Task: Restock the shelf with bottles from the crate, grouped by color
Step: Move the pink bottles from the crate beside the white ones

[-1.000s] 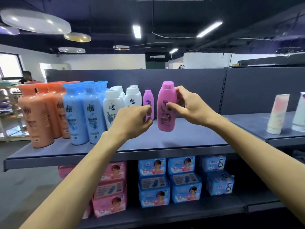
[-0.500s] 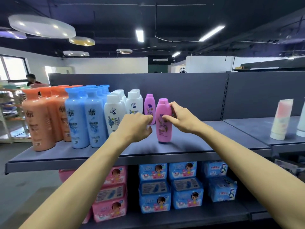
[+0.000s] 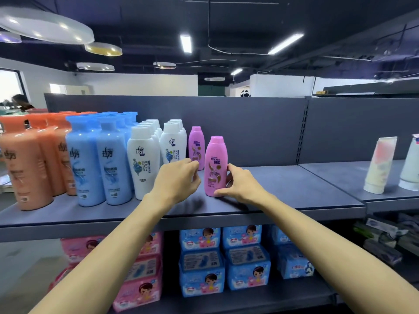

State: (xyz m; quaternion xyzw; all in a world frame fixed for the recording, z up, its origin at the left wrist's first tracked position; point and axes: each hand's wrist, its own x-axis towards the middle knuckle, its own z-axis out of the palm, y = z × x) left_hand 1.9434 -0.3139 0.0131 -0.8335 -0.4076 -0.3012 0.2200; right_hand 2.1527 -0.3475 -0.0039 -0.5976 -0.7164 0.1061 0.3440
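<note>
A pink bottle [image 3: 215, 167] stands upright on the grey shelf [image 3: 283, 191], its label facing me. My right hand [image 3: 240, 184] grips its lower right side with thumb and fingers. My left hand [image 3: 178, 181] hovers loosely curled just left of it, holding nothing. A second pink bottle [image 3: 196, 146] stands behind, near the back panel. To the left are rows of white bottles [image 3: 142, 157], blue bottles [image 3: 99, 159] and orange bottles [image 3: 27, 164]. The crate is out of view.
Two pale tubes [image 3: 379, 165] stand on the neighbouring shelf section at right. Below, pink packs [image 3: 140, 275] and blue packs [image 3: 224, 259] fill the lower shelf. The shelf stretch right of the pink bottles is bare. A person stands far off at the left edge.
The right hand lowered the pink bottle from mid-air onto the shelf and turned its label forward. The left hand stayed beside it, curled.
</note>
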